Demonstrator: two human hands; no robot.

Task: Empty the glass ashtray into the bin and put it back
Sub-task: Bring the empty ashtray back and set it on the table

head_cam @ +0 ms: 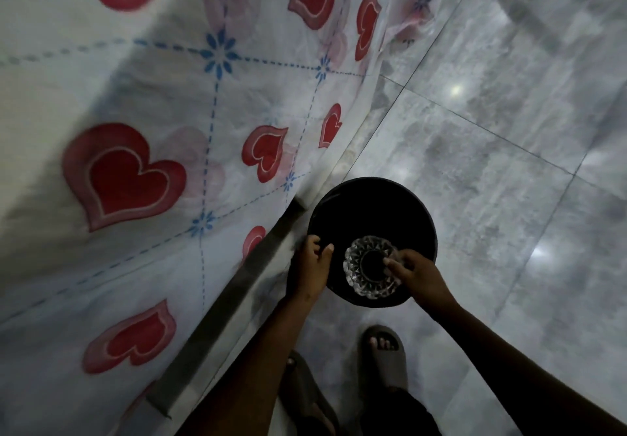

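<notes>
A round cut-glass ashtray (369, 267) hangs over the near side of a round black bin (371, 211) that stands on the floor. My right hand (419, 274) grips the ashtray by its right rim, fingers over the edge. My left hand (310, 266) rests on the bin's left rim with fingers curled over it. The bin's inside is dark and its contents cannot be made out. The ashtray's centre looks dark against the bin.
A curtain (169, 113) printed with red hearts and blue dashed lines hangs on the left, ending at a grey floor rail (237, 286). Grey marble floor tiles (492, 147) spread to the right. My feet in grey slippers (385, 356) stand just below the bin.
</notes>
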